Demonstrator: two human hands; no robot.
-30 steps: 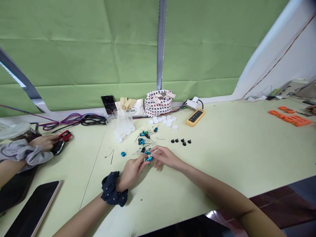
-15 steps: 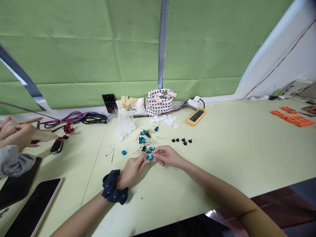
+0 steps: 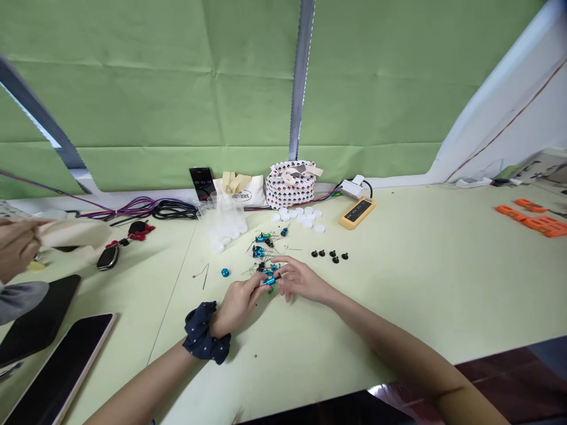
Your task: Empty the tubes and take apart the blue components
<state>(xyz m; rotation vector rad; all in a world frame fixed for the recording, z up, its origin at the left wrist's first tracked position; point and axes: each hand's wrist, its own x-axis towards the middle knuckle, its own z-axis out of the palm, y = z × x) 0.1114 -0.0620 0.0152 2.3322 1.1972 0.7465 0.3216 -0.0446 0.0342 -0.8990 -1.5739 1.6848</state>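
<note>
My left hand (image 3: 241, 298), with a dark dotted scrunchie (image 3: 206, 332) at the wrist, pinches a small blue metal cylinder (image 3: 269, 281) whose black end (image 3: 278, 277) points right. My right hand (image 3: 303, 280) is beside that end, its fingers apart; whether a fingertip touches it I cannot tell. Just under the cylinder shows a small green piece (image 3: 270, 290). Behind the hands lies a cluster of blue and black parts (image 3: 258, 251) with thin wires. A blue round piece (image 3: 225, 273) and a bent thin wire (image 3: 204, 277) lie to the left.
Black knob-like pieces (image 3: 335, 260), white round caps (image 3: 308, 218) and clear tubes (image 3: 221, 221) lie farther back. Behind stand a patterned pouch (image 3: 290, 188) and a phone (image 3: 202, 183). A yellow device (image 3: 357, 213) sits right. Another person's hands (image 3: 18, 245) hold cloth at left.
My right fingers have opened from their pinch at the cylinder's end, where a black tip now shows. The view has shifted slightly, and the other person's hands have moved left.
</note>
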